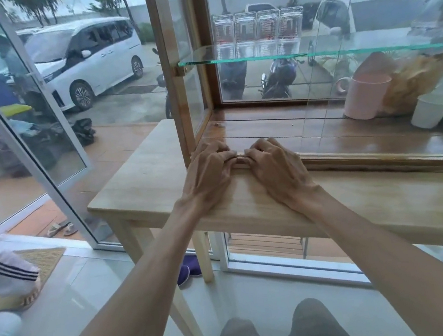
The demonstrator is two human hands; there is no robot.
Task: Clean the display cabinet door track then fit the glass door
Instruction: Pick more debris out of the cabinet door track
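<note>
The wooden display cabinet [165, 63] stands on a light wooden table [144, 183]. Its bottom door track [353, 157] runs along the front edge. My left hand [210, 173] and my right hand [276, 168] rest side by side on the track near the cabinet's left corner. Their fingers curl over the rail, fingertips almost touching, with a short bit of rail [240, 160] showing between them. No cloth shows in either hand. A glass door pane [371, 79] covers the right part of the front; its left edge slants down toward the track.
Inside are a glass shelf [312, 52] with clear containers [257, 28], a pink jug [365, 100], a white pot [428, 111] and a crinkled bag [415, 77]. An open glass house door [42, 128] stands at left, with cars and a person outside. My knees [276, 331] are below.
</note>
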